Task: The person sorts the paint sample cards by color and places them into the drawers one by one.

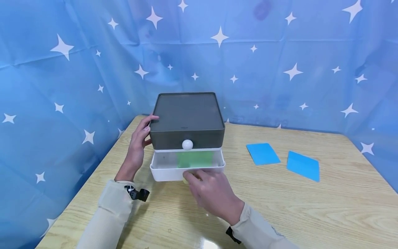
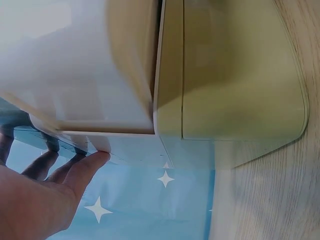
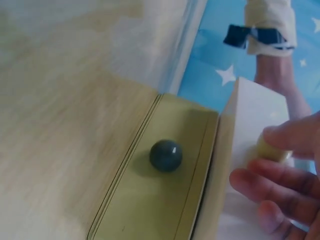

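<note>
So there's a small 2-drawer box (image 1: pixel 187 119) sitting on the wood counter (image 1: pixel 280 204), toward the back-left, near the blue star cloth (image 1: pixel 280 62). Top part is dark grey w/ a white knob (image 1: pixel 187 144). The bottom drawer (image 1: pixel 187 169) is white and pulled partway out toward the person, w/ a green card (image 1: pixel 195 159) lying flat inside it.

Left hand (image 1: pixel 138 145) is on the box's left side: thumb hooked up at the top edge, other fingers loosely spread against the side wall. In the left wrist view the fingers (image 2: pixel 85 167) are straight, tips touching the box edge, not curled round anything.

Right hand (image 1: pixel 211 192) is at the front of the open drawer. Its fingers (image 3: pixel 277 177) are pinching the drawer's small pale knob (image 3: pixel 270 147), thumb on one side, others bunched on the other. That knob is mostly hidden by the hand in the head view.

Off to the right, well apart from the box, 2 blue cards (image 1: pixel 262 153) lie flat on the counter, near each other but not touching. Both arms are in cream sleeves (image 1: pixel 109 207), w/ a black strap at each wrist.
</note>
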Available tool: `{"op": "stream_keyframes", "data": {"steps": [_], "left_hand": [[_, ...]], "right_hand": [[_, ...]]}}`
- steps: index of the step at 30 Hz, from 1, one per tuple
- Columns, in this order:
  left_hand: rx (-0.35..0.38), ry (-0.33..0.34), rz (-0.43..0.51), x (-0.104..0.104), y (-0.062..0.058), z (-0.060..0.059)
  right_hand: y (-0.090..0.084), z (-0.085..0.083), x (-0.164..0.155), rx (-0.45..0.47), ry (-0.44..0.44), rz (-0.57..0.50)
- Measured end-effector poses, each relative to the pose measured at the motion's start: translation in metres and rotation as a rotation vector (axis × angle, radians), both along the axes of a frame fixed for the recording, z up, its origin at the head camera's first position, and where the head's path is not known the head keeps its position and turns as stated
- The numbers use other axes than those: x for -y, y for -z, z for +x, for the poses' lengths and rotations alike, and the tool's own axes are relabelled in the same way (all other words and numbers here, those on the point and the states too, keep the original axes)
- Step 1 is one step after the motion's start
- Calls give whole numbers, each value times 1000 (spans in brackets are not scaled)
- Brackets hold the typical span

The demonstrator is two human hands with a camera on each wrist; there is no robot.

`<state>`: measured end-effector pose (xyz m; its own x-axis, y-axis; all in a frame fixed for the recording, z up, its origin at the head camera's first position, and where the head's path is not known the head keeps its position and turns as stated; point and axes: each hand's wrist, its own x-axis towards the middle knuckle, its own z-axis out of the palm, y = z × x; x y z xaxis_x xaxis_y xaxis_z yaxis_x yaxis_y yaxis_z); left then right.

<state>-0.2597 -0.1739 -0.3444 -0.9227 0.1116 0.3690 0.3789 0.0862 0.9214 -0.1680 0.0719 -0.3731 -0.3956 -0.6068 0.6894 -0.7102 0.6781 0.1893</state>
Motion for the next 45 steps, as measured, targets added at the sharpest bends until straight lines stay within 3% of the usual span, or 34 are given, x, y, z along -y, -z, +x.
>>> {"op": "stream_keyframes", "data": {"steps": [6,20,34,45], "left_hand": [[2,0,20,0,1,0],[-7,4,40,-2,2,-1],[-8,3,49,0,2,-1],[-16,-1,44,0,3,-2]], "right_hand": [[1,-14,1,54,39,-18],[5,-41,3,77,91,-46],[13,-42,2,82,83,-60],[29,-38,-5,113,-23,-26]]}}
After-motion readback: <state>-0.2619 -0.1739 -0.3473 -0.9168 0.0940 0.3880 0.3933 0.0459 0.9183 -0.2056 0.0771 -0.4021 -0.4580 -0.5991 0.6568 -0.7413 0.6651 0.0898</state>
